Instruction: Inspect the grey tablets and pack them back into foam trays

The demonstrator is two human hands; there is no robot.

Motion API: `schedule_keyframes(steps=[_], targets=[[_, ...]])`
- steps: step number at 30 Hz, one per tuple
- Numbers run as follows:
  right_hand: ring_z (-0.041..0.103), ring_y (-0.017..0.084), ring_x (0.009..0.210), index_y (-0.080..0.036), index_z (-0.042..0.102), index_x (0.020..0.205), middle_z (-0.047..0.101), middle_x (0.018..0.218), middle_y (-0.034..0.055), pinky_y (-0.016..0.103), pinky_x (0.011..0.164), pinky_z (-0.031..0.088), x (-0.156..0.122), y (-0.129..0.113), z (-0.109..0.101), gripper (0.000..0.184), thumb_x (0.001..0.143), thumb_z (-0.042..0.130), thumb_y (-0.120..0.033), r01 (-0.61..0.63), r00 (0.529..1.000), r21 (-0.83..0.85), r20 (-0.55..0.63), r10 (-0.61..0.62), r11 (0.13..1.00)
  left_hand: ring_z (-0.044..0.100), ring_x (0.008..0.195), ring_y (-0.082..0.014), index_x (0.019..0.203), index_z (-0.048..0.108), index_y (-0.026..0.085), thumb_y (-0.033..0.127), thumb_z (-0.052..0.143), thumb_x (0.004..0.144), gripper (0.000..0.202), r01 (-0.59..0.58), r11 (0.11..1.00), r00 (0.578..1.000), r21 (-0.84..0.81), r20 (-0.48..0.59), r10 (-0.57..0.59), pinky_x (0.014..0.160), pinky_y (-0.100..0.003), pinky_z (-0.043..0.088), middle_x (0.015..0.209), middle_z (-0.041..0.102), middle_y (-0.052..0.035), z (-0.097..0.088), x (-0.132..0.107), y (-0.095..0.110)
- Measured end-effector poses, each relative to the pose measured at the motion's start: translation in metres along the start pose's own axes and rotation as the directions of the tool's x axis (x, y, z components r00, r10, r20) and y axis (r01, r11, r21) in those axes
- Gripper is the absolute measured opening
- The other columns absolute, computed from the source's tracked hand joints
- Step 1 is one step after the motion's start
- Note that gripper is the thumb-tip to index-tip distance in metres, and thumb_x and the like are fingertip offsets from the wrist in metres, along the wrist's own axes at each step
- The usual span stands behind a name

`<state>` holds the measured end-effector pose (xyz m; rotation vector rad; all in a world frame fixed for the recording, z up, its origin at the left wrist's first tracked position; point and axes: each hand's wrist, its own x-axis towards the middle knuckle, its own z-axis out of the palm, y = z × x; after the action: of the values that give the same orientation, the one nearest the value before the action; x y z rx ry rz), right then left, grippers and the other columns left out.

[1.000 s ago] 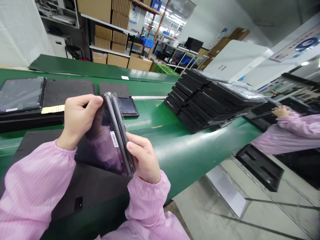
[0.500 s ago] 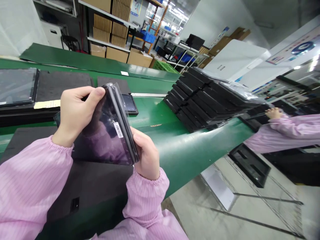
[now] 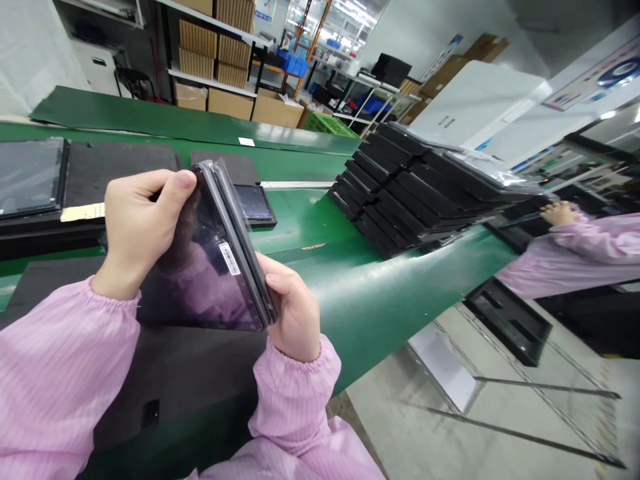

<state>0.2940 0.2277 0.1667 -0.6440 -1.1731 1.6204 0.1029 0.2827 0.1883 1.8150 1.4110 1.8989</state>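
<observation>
My left hand (image 3: 137, 233) grips the top edge of a dark glossy screen panel (image 3: 205, 273) wrapped in clear film, with a small white barcode label on it. My right hand (image 3: 293, 310) holds the panel's right edge from below, fingers curled round it. The panel is tilted up on edge above a black foam mat (image 3: 200, 380) on the green conveyor belt (image 3: 350, 293). It looks like two or three thin panels held together.
A tall stack of black trays (image 3: 410, 193) stands on the belt to the right. Another person's hand and pink sleeve (image 3: 575, 247) rest at far right. A small panel (image 3: 255, 203) and a larger framed panel (image 3: 30, 177) lie behind. Cardboard boxes fill shelves at the back.
The panel has been tilted slightly flatter and shifted a little left in my hands. Both grips stay the same.
</observation>
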Motion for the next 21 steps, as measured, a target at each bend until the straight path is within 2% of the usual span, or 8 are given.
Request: schedule_keyframes(steps=[4,7,13,17,21], targets=[[0.066,0.031,0.119,-0.019,0.075,0.116,0.076,0.114,0.0048,0.046,0.107,0.05,-0.007,-0.002,0.0,0.045,0.078,0.055,-0.032,-0.069,0.995,-0.04,0.065,0.071,0.997,0.013,0.045,-0.0059,0.047,0.024,0.018,0.064,0.059,0.087,0.07,-0.107,0.986,0.993,-0.131,0.03,0.112,0.04,-0.027,0.012,0.048,0.018,0.005,0.002,0.005,-0.003],[0.065,0.03,0.121,-0.022,0.074,0.119,0.075,0.117,0.0041,0.047,0.111,0.047,-0.014,-0.002,0.003,0.042,0.08,0.062,-0.031,-0.047,0.992,-0.002,0.117,0.046,0.999,0.012,0.045,-0.0053,0.048,0.023,0.019,0.064,0.061,0.086,0.07,-0.098,0.973,0.994,-0.209,0.029,0.106,0.038,-0.025,0.009,0.048,0.018,0.0054,0.002,0.007,-0.005],[0.067,0.027,0.118,-0.024,0.073,0.122,0.076,0.116,0.0015,0.045,0.112,0.046,-0.018,-0.004,0.008,0.043,0.08,0.062,-0.027,0.002,0.991,0.012,0.135,-0.003,1.0,0.018,0.046,-0.0057,0.049,0.029,0.017,0.061,0.061,0.087,0.067,-0.095,0.974,0.993,-0.205,0.052,0.107,0.039,-0.025,0.011,0.049,0.022,0.004,-0.001,0.005,-0.004],[0.066,0.027,0.12,-0.026,0.073,0.122,0.074,0.123,0.0001,0.045,0.113,0.045,-0.017,-0.005,0.009,0.042,0.081,0.062,-0.024,0.039,0.984,0.026,0.171,-0.043,0.999,0.018,0.047,-0.0064,0.049,0.031,0.018,0.061,0.062,0.086,0.065,-0.089,0.973,0.992,-0.212,0.063,0.105,0.038,-0.025,0.013,0.049,0.022,0.0036,-0.002,0.005,-0.002],[0.068,0.025,0.119,-0.029,0.071,0.126,0.072,0.126,-0.0011,0.042,0.108,0.051,-0.017,-0.005,0.008,0.041,0.086,0.064,-0.025,0.084,0.972,0.027,0.216,-0.088,0.996,0.017,0.047,-0.0076,0.049,0.03,0.019,0.065,0.058,0.086,0.066,-0.072,0.976,0.994,-0.204,0.065,0.087,0.039,-0.027,0.015,0.049,0.022,0.0034,-0.003,0.005,-0.001]])
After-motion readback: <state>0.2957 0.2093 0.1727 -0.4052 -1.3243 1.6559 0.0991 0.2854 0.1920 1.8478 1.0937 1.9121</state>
